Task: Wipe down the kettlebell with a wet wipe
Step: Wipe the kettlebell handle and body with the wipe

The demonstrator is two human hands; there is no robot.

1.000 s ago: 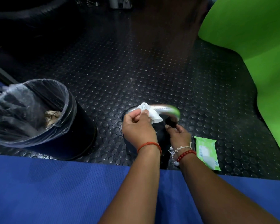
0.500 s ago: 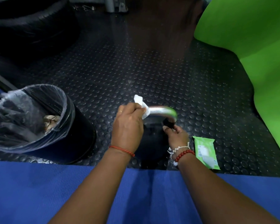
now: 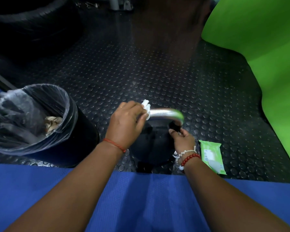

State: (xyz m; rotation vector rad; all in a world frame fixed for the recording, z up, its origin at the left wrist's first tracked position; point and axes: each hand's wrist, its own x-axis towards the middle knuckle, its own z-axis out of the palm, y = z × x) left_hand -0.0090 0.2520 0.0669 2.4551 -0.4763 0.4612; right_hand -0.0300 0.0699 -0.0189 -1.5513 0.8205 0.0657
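A black kettlebell (image 3: 155, 144) with a shiny silver handle (image 3: 166, 113) stands on the studded rubber floor just beyond the blue mat. My left hand (image 3: 126, 123) is closed around the left end of the handle, pressing a crumpled white wet wipe (image 3: 146, 106) against it. My right hand (image 3: 182, 139) grips the kettlebell at the base of the handle's right leg. Most of the bell's body is dark and partly hidden by my hands.
A black bin (image 3: 40, 124) with a clear liner and crumpled waste inside stands left of the kettlebell. A green wet-wipe pack (image 3: 211, 156) lies on the floor to the right. A blue mat (image 3: 141, 198) lies nearest me; a large green shape (image 3: 266, 56) rises at right.
My left hand slid the wipe leftward along the handle, from its top to its left end. My right hand stayed on the kettlebell's right side.
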